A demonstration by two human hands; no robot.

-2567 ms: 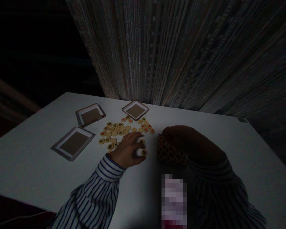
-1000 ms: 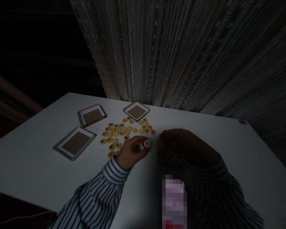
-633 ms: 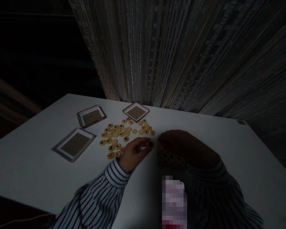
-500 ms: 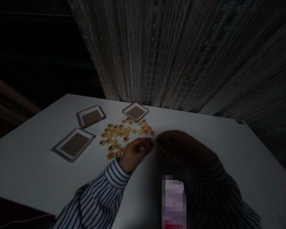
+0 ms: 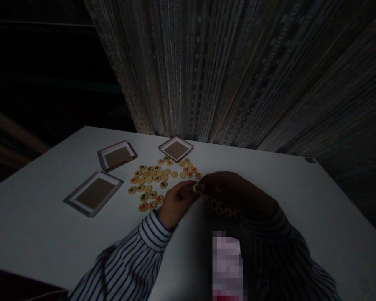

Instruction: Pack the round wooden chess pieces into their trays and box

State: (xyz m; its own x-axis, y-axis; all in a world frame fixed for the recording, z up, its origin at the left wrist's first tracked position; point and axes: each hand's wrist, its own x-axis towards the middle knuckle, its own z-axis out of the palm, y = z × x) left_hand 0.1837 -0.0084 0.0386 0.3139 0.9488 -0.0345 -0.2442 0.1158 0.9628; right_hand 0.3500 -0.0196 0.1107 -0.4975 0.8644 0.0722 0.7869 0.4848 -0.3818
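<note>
A round wooden Chinese chess piece [image 5: 197, 188] with a dark character is held up between both hands. My left hand [image 5: 178, 200] pinches it from the left with thumb and fingers. From the right, the bent fingertips of my right hand [image 5: 238, 192], deep in shadow, close on its upper edge. Below my right palm, a row of more chess pieces [image 5: 221, 210] is partly hidden; whether they sit in a box is too dark to tell. Left of my hands, several loose chess pieces [image 5: 148, 179] lie spread on the table, some with red or black characters, others blank side up.
Three shallow frame-like trays or lids [image 5: 94, 194] lie on the white table [image 5: 44, 225], beyond and left of the loose pieces. A blurred-out pale object [image 5: 228, 267] is near the front edge. A string curtain [image 5: 188, 75] hangs behind the far edge.
My right hand has moved left until its fingertips meet the piece in my left hand. The piece's character now faces me. The view has shifted slightly.
</note>
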